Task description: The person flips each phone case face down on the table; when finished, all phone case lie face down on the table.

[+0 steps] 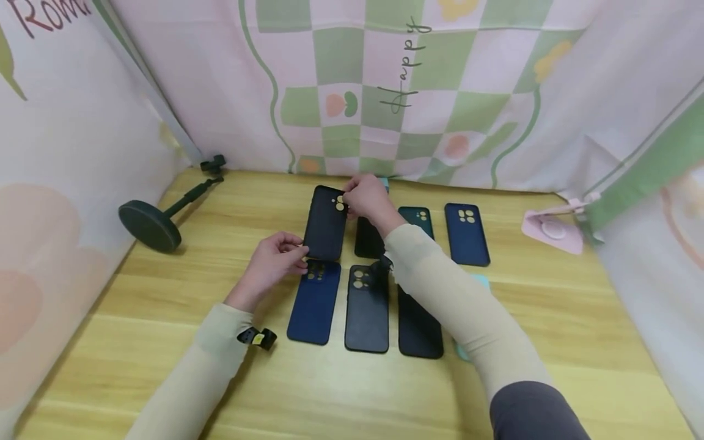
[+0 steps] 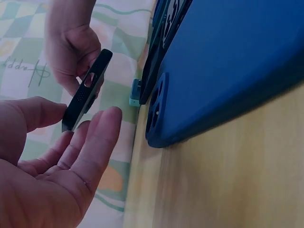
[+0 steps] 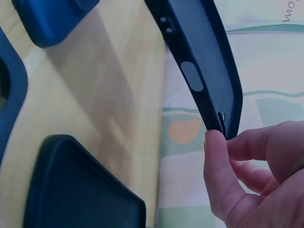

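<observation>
A black phone case [image 1: 324, 229] is held off the table between both hands, its inner side toward the head camera. My left hand [image 1: 275, 260] pinches its lower left corner, with the thumb [image 2: 45, 113] on one side of the edge. At the upper right corner, near the camera holes, my right hand [image 1: 368, 198] pinches it between thumb and finger; the right wrist view shows the case [image 3: 209, 71] tilted above the tabletop. Just below it lies a blue phone case [image 1: 313, 308]. Another black case [image 1: 367, 238] lies under my right hand, partly hidden.
Further cases lie in two rows: a black one [image 1: 366, 315], another black one [image 1: 420, 324], a dark green one [image 1: 419, 217] and a blue one [image 1: 467, 235]. My right arm covers part of a turquoise object [image 1: 481, 280]. A dark round-based stand [image 1: 150, 226] lies left; a pink object [image 1: 566, 238] sits right.
</observation>
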Tool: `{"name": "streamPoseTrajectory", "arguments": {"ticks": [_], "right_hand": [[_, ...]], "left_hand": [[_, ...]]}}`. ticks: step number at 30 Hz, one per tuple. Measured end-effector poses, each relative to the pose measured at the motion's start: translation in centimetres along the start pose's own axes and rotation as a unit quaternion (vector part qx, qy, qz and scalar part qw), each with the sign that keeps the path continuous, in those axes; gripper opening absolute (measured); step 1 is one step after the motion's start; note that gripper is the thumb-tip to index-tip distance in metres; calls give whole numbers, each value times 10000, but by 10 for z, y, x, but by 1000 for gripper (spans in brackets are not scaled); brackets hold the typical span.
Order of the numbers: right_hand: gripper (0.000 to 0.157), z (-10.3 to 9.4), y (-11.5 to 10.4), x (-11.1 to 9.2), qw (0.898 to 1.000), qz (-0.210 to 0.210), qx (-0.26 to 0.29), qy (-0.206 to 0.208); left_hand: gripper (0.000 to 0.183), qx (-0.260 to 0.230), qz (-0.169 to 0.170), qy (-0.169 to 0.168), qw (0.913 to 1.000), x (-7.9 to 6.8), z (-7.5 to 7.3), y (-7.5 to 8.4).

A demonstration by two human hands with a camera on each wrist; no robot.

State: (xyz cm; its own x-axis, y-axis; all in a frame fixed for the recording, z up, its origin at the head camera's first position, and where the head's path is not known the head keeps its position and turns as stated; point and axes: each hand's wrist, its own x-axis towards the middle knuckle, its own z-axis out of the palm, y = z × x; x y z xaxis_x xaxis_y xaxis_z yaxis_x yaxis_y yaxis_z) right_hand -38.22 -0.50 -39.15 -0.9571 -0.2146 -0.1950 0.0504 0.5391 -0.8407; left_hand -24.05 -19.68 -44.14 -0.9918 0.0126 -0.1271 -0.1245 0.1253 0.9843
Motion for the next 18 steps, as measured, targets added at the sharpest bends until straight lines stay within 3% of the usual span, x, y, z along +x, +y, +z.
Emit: {"name": "streamPoseTrajectory", "arguments": {"ticks": [11,15,18], "right_hand": [[18,9,15,-8,9989,54,231,-415],[28,9,15,-10,9974,-65,-345,-624],[33,8,12,-11,9947,-218,-870,-504]], "left_hand": [[39,-825,-164,233,9962,-6,1,-6],[39,-1158,-200,279,9927,-9,0,-9],[39,-1320,-236,303,9905,-11,0,-10]]}}
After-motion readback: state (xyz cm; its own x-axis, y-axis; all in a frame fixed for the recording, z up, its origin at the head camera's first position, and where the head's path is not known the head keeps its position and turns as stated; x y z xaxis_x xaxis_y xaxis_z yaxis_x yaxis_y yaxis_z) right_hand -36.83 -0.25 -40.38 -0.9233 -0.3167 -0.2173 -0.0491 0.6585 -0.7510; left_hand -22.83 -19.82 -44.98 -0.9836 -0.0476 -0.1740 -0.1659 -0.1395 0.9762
